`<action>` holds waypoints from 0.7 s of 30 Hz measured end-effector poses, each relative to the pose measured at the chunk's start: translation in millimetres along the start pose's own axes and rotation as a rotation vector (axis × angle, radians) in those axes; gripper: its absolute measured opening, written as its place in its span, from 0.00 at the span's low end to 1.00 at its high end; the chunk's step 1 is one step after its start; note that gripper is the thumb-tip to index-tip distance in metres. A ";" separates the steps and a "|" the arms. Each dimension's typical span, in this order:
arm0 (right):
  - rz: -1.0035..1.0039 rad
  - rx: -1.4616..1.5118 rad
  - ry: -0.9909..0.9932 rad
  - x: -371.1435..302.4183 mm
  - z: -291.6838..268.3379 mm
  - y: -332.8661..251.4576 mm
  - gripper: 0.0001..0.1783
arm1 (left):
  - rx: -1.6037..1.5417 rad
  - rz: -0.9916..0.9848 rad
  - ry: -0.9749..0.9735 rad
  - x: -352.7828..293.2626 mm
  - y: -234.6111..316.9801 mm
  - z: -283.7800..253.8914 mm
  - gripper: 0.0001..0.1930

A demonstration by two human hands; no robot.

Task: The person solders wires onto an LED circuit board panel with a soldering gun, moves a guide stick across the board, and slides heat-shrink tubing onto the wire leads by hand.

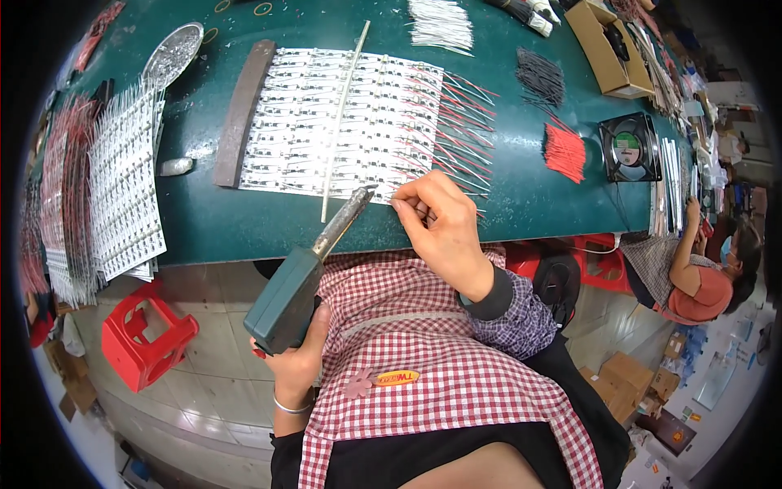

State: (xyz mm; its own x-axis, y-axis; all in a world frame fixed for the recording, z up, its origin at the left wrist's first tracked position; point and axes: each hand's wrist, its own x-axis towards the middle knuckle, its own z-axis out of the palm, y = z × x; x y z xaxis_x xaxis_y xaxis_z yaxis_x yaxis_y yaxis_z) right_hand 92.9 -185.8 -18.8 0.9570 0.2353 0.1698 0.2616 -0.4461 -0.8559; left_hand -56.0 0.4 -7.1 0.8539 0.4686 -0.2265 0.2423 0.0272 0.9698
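Observation:
My left hand point(300, 359) is wrapped round the grip of a dark green soldering gun point(285, 297). The gun's metal tip reaches the near edge of a white panel of small circuit boards point(301, 122), close to its lower right corner. Thumb and fingers of my right hand point(446, 232) are pinched together just right of the tip, at that corner; whatever thin thing they hold is too small to make out. Red, white and dark wires point(464, 134) stick out along the panel's right side. A brown bar point(247, 114) lies on its left edge, and a thin pale rod point(344, 114) crosses it.
Bundles of white point(440, 24), black point(540, 77) and red wires point(564, 152) lie beyond and right, near a black fan point(630, 148) and a cardboard box point(607, 53). Wired panels point(126, 179) and a metal dish point(173, 55) are left. A person point(705, 273) sits far right.

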 end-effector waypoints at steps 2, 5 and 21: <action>0.004 0.010 0.001 0.3 1.6 -0.2 0.04 | -0.006 -0.022 0.010 -1.6 -0.3 -1.5 0.15; -0.011 -0.022 0.007 0.5 2.1 0.1 0.04 | 0.037 -0.031 -0.036 -1.3 -0.3 -3.1 0.14; -0.020 -0.108 0.044 2.4 7.6 1.7 0.05 | 0.105 -0.048 -0.038 -0.1 -4.9 -1.1 0.12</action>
State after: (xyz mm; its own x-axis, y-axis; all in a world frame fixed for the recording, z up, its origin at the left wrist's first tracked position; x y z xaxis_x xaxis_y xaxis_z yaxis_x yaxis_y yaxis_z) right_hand 94.7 -179.5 -23.6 0.9555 0.2076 0.2094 0.2900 -0.5330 -0.7949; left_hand -57.7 1.1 -11.8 0.8567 0.4348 -0.2775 0.3284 -0.0448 0.9435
